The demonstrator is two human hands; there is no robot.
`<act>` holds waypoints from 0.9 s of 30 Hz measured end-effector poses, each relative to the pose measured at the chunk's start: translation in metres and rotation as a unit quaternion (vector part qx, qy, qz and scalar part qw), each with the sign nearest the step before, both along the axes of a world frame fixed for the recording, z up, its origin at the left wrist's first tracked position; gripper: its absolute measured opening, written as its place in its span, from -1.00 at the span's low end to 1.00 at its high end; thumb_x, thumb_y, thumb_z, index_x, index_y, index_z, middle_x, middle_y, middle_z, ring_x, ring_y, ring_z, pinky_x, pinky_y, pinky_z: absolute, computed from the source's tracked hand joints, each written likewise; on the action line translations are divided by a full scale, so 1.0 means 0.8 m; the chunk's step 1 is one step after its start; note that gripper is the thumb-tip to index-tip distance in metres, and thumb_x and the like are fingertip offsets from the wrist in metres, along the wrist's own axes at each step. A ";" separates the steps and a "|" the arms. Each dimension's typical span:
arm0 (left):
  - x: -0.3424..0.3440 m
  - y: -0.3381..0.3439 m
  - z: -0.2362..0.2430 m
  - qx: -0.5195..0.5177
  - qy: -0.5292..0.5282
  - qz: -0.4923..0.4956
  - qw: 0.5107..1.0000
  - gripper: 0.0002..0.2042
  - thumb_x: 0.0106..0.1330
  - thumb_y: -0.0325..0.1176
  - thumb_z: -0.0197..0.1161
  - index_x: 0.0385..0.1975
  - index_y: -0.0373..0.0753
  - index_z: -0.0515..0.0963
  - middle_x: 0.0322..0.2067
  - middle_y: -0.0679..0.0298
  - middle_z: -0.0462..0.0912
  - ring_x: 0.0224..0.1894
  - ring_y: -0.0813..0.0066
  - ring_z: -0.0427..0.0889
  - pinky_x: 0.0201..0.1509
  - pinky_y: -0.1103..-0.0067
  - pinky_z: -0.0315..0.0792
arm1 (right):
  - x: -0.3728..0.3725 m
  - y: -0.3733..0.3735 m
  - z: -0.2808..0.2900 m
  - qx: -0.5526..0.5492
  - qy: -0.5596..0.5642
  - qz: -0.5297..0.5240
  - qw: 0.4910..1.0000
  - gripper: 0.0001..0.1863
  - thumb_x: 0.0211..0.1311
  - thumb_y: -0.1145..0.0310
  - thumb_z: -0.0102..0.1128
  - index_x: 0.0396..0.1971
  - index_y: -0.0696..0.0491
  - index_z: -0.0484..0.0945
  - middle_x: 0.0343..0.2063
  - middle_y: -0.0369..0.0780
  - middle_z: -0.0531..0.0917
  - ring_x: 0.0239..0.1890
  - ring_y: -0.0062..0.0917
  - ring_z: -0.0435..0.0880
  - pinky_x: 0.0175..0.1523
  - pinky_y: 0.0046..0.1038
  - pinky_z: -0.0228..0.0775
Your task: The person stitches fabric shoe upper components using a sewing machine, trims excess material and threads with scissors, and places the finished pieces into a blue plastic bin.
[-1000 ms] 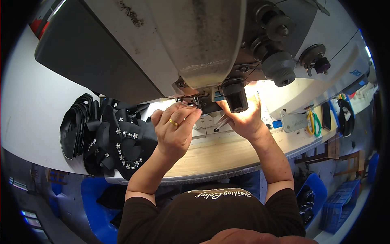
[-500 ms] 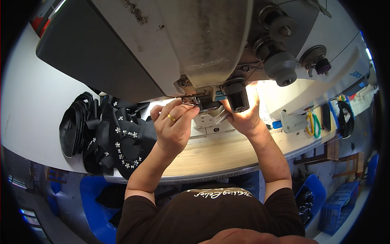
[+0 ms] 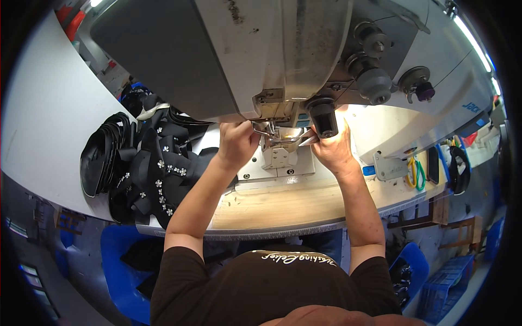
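Observation:
The sewing machine (image 3: 304, 51) stands in front of me, its presser foot (image 3: 270, 129) above a narrow metal arm. My left hand (image 3: 237, 144) is closed just left of the presser foot. Its fingertips are turned away, so anything in them is hidden. On the other side of the foot, my right hand (image 3: 333, 149) is closed around a slim, two-pronged metal tool (image 3: 309, 138), whose prongs point toward the foot. The machine's dark cylinder partly covers these fingers.
Black fabric pieces with white flower trims (image 3: 163, 168) are heaped at the left beside a stack of curved black pieces (image 3: 103, 157). Yellow and green-handled scissors (image 3: 417, 174) lie at right. Blue chairs (image 3: 117, 266) and a blue crate (image 3: 448, 285) stand below the table.
My left hand has gone from a visible pinch at the presser foot to a closed hand beside it. The black piece at the foot no longer shows. The view has shifted slightly.

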State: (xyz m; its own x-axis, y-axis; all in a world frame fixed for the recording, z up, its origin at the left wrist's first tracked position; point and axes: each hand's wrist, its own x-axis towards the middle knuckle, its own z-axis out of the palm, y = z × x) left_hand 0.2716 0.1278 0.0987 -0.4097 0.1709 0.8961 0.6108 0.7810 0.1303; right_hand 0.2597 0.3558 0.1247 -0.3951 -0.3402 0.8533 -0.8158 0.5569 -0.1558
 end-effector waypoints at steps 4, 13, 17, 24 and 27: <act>-0.012 -0.032 0.014 -0.109 0.005 0.038 0.993 -0.81 -0.11 -0.59 0.20 -0.45 -0.26 0.60 -0.39 0.12 0.60 -0.33 0.02 0.55 -0.17 0.29 0.41 | -0.001 0.006 0.001 0.045 -0.085 -0.015 0.995 -0.72 -0.23 0.52 0.28 -0.37 0.04 0.61 -0.48 -0.26 0.62 -0.32 -0.29 0.55 -0.16 -0.28 0.37; 0.144 -0.109 0.016 0.639 -0.269 -0.165 0.701 -0.90 0.29 -0.45 0.20 -0.29 -0.34 0.55 -0.34 0.24 0.65 -0.34 0.55 0.62 -0.18 0.61 0.53 | 0.102 -0.020 -0.033 -0.119 -0.158 0.089 0.976 -0.80 0.18 0.53 0.14 -0.18 0.16 0.56 -0.46 -0.14 0.61 -0.50 -0.38 0.52 -0.35 -0.44 0.35; 0.207 -0.101 -0.005 0.663 -0.273 -0.202 0.667 -0.86 0.29 -0.41 0.22 -0.24 -0.33 0.54 -0.29 0.21 0.66 -0.27 0.50 0.65 -0.14 0.58 0.55 | 0.139 -0.070 -0.048 -0.070 -0.291 0.151 0.942 -0.79 0.06 0.53 0.29 -0.25 0.14 0.57 -0.52 -0.16 0.63 -0.52 -0.46 0.58 -0.41 -0.48 0.39; 0.251 -0.085 -0.018 0.676 -0.286 -0.234 0.637 -0.83 0.32 -0.40 0.19 -0.19 -0.35 0.54 -0.26 0.20 0.66 -0.24 0.51 0.65 -0.09 0.58 0.55 | 0.158 -0.129 -0.054 -0.035 -0.430 0.199 0.880 -0.62 0.07 0.30 0.38 -0.16 0.16 0.51 -0.43 -0.17 0.63 -0.43 -0.53 0.62 -0.33 -0.48 0.45; 0.255 -0.078 -0.028 0.684 -0.286 -0.270 0.614 -0.82 0.34 -0.41 0.15 -0.15 -0.35 0.52 -0.22 0.19 0.65 -0.21 0.50 0.65 -0.07 0.56 0.54 | 0.159 -0.154 -0.075 -0.172 -0.588 0.330 0.718 -0.60 0.31 0.32 0.13 0.07 0.17 0.34 -0.51 -0.37 0.49 -0.52 -0.76 0.40 -0.47 -0.67 0.21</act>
State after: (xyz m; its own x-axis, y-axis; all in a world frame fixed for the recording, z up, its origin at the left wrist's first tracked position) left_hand 0.4756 0.0654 0.0764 -0.9394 -0.3315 0.0872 0.2801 -0.5959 0.7526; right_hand 0.3873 0.2327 0.0646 -0.7606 -0.6338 0.1407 -0.0770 -0.1271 -0.9889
